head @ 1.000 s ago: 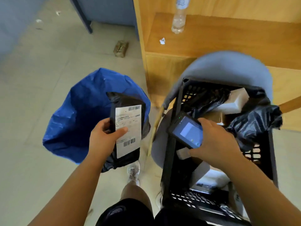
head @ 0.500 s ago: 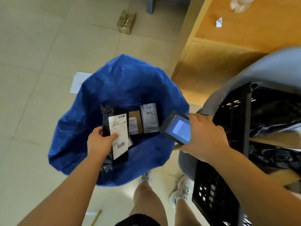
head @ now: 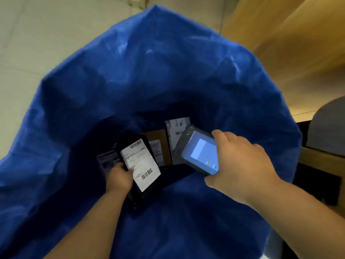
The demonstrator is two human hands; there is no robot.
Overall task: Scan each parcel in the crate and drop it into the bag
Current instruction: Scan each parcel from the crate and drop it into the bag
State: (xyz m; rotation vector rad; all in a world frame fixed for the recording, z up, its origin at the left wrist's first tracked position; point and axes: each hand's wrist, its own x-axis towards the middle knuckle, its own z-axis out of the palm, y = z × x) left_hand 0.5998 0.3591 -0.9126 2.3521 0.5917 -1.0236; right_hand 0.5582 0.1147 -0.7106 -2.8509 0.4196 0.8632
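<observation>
1. Head view: my left hand (head: 119, 176) is down inside the blue bag (head: 168, 71). Its fingers are curled round the left edge of a black parcel (head: 139, 171), and the white label (head: 140, 157) faces up at me.
2. My right hand (head: 240, 165) grips the scanner (head: 196, 152) at about 3 o'clock from the parcel, near it but apart, with the lit screen (head: 203, 156) turned upward.
3. The parcel hangs toward 6 o'clock of the bag's opening. I cannot tell whether it touches anything beneath.
4. Other parcels lie on the bottom at 12 to 1 o'clock from mine, a brown one (head: 158, 139) and a white one (head: 176, 128) side by side.
5. I judge this to be the drop step. The screen is too blurred to show whether the scan registered.
6. Next I need to loosen my left fingers so the parcel falls among the others, while keeping the scanner off the bag's wall. Then I go back to the crate, which I cannot make out here.
</observation>
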